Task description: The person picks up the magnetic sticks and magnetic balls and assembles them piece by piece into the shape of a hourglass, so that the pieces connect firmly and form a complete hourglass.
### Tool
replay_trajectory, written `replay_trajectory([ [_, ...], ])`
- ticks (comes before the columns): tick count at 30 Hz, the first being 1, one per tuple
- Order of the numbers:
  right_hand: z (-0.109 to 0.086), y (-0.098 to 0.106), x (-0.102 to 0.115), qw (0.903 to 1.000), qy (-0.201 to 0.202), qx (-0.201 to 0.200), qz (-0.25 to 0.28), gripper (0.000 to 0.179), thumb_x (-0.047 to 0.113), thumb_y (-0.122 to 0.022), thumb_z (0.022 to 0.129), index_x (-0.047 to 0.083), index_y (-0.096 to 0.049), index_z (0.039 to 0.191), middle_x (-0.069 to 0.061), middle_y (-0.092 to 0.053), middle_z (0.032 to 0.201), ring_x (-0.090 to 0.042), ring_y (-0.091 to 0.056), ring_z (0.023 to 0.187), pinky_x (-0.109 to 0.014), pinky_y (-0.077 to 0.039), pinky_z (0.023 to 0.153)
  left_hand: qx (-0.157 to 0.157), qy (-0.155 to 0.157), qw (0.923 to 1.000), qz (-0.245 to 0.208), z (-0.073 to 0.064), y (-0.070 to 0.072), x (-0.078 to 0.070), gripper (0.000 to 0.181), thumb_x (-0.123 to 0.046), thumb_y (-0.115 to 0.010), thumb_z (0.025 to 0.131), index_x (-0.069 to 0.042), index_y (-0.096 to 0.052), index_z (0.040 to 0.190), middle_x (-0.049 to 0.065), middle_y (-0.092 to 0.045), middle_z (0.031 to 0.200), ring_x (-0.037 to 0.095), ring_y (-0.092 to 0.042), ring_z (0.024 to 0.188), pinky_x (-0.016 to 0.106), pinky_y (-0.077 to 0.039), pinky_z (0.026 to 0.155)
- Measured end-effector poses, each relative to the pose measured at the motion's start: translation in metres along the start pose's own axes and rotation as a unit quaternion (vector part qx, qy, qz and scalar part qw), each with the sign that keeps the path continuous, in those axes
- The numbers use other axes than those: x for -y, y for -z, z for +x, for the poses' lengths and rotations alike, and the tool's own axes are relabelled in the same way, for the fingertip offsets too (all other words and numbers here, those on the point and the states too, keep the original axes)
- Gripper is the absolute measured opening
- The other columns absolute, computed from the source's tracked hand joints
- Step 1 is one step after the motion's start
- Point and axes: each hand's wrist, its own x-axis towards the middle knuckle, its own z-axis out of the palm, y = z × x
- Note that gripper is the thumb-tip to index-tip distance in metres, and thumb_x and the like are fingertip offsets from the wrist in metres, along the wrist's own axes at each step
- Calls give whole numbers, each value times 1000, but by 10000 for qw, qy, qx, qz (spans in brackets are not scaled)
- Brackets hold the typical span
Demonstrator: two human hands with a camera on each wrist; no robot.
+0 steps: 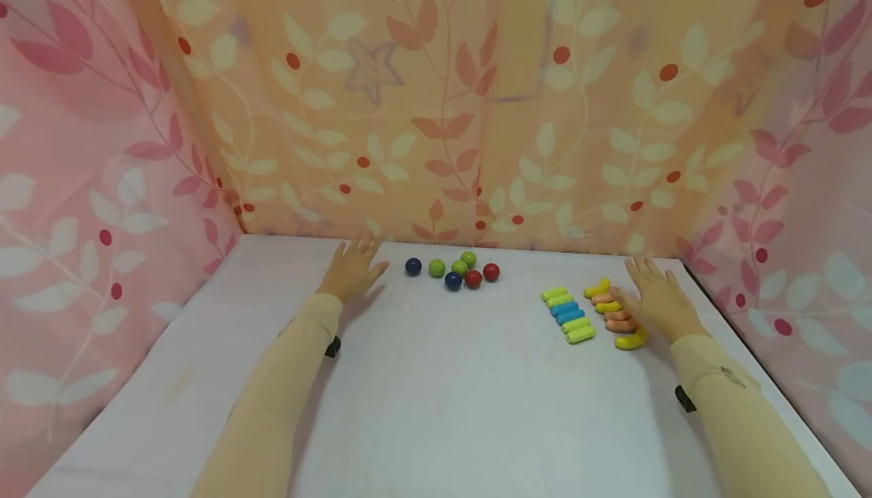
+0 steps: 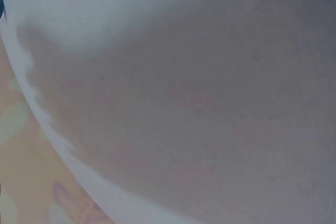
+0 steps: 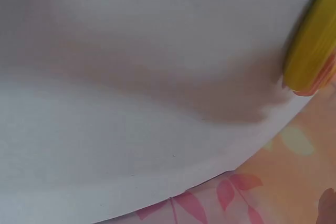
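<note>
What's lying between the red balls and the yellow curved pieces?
A row of lime-green and blue sticks lies between the red balls and yellow curved pieces, seen in the head view.

Across the far side I see an orange leaf-print curtain; a pink left drape and a pink right drape flank the white surface, enclosing 3 sides.

The right wrist view's right edge crops a yellow piece; the left wrist view's left edge leaves only a dark sliver, perhaps a ball. The head view cuts off both sleeves below.
</note>
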Motion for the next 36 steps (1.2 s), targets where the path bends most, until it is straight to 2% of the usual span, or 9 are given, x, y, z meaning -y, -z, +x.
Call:
replay_trajectory([
  [5,-9,-8,-6,9999,88,30,62,83,54,-36,103,-6,-13,155,-31,-8,162,-48,-3,151,-61,9,121,30,-91,9999,-74,-4,-4,-4,68,-47,-40,104,-10,-21,159,15,-20,165,38,-17,153,62,-12,123],
  [11,-18,-10,-11,9998,207,48,57,81,51,-37,103,-6,-14,156,-30,-9,162,-47,-3,151,-64,3,121,27,-294,9995,-77,-4,-6,-9,68,-46,-39,105,-9,-21,159,14,-19,166,38,-16,153,62,-12,122],
  [18,-23,-4,-11,9995,230,71,195,87,55,-44,100,-4,-14,156,-29,-8,163,-48,-3,151,-61,9,121,120,-332,9993,-90,-5,-6,-14,68,-47,-37,105,-11,-19,159,12,-17,167,36,-15,154,61,-10,123],
  [29,-38,-8,-13,9974,515,62,493,88,52,-55,97,-3,-18,156,-28,-10,163,-46,-5,151,-61,3,122,196,-422,9986,-265,-7,-2,-20,68,-46,-41,105,-13,-18,160,9,-9,168,35,-9,155,59,-7,124],
  [36,-54,-14,-11,9953,599,191,734,93,49,-63,92,-7,-21,154,-31,-13,162,-48,-7,151,-60,7,122,231,-522,9981,-228,-7,-4,-20,69,-48,-42,104,-13,-20,159,13,-15,167,36,-12,154,61,-9,123],
])
